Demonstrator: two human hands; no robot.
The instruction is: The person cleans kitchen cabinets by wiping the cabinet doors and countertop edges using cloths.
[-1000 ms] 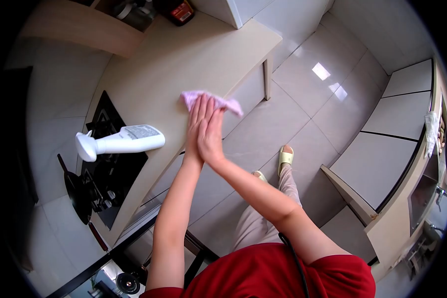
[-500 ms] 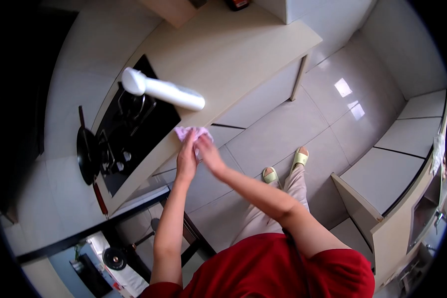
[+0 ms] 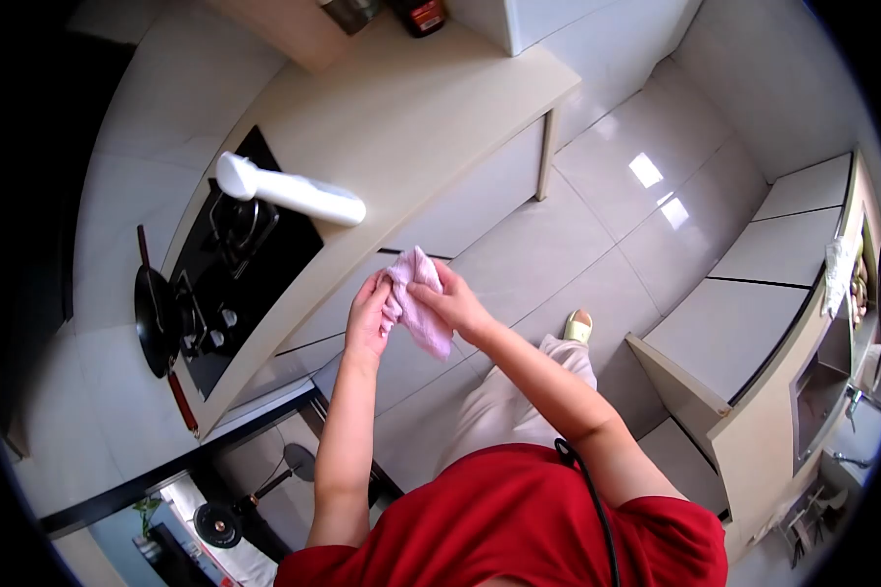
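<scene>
A pink cloth (image 3: 423,311) hangs between my two hands, in front of the counter edge. My left hand (image 3: 368,318) is closed on its left side, where the fabric is bunched. On the upper right part, my right hand (image 3: 452,301) pinches the cloth, and a loose end droops below the fingers. The nearest thing on the counter is a white bottle (image 3: 299,193) with a rounded head, which appears tilted in this view beside the black gas stove (image 3: 255,245).
A dark frying pan (image 3: 157,318) sits on the stove's far burner. Dark bottles (image 3: 421,15) stand at the counter's (image 3: 411,108) far end. On the right is another cabinet run (image 3: 754,323) with a sink (image 3: 857,426). Tiled floor (image 3: 558,235) lies between.
Both hands have drawn back from the counter edge with the cloth. The cloth, crumpled before, is now more spread out. The view has shifted, and one slipper is no longer visible.
</scene>
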